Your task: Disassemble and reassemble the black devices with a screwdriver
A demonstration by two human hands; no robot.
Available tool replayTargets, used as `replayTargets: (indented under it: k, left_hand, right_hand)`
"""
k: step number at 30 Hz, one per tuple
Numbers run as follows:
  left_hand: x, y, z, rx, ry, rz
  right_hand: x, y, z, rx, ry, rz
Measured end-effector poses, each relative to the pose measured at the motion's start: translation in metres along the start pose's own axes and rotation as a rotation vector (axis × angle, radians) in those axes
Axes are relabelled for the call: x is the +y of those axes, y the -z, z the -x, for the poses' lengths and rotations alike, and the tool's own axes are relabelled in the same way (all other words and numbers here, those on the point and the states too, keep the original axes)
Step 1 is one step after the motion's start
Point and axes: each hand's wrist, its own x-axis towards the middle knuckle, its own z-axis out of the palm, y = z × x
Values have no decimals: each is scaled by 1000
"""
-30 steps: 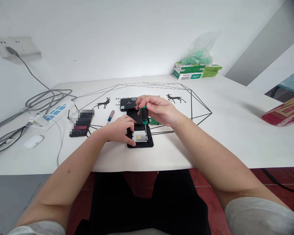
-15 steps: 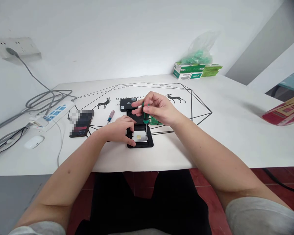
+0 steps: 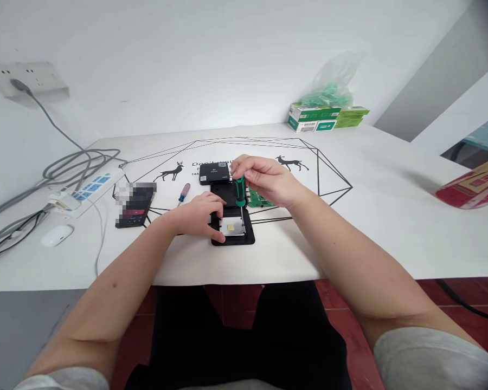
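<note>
My right hand (image 3: 264, 176) pinches the top of a green-and-black screwdriver (image 3: 239, 192). Its shaft points down, the tip at the right side of a silver metal plate (image 3: 236, 226) that lies in an open black plastic casing (image 3: 250, 239). With thumb and fingers, my left hand (image 3: 199, 214) grips that casing by its left side. Just behind it lies another black casing part (image 3: 222, 196), partly hidden by the screwdriver and hand. A green circuit board (image 3: 261, 199) shows beneath my right hand. Farther back sits a closed black box (image 3: 213, 173) with small labels.
A second screwdriver (image 3: 184, 193) with a clear handle lies left of my left hand. Farther left are a phone (image 3: 136, 206), a white earbud case (image 3: 57, 236), a power strip (image 3: 93, 189) and coiled cables. Green-and-white boxes (image 3: 314, 116) stand at the back; a red package (image 3: 472, 187) is far right.
The fingers of my right hand have curled in around the screwdriver's top, and its handle has shifted slightly left. My left hand and the casing have stayed put.
</note>
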Motion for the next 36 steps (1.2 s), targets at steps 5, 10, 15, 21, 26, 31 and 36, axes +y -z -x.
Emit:
replayTargets:
  k: [5, 10, 15, 21, 26, 31, 36]
  left_hand:
    - [1, 0, 1, -9, 11, 6]
    - [2, 1, 0, -17, 10, 3]
    - [0, 1, 0, -30, 18, -4]
    - [2, 1, 1, -26, 22, 7]
    - [2, 1, 1, -22, 20, 3]
    - [0, 0, 0, -25, 25, 6]
    - [1, 1, 0, -16, 13, 2]
  right_hand:
    - [-7, -5, 1, 8, -45, -106]
    - [-4, -8, -1, 42, -51, -102]
    - [-10, -10, 2, 41, -159, -178]
    - [-13, -7, 3, 48, -110, -72]
    - [-9, -2, -1, 86, -26, 24]
    - [-11, -5, 0, 92, -57, -32]
    - [-10, -8, 0, 79, -25, -58]
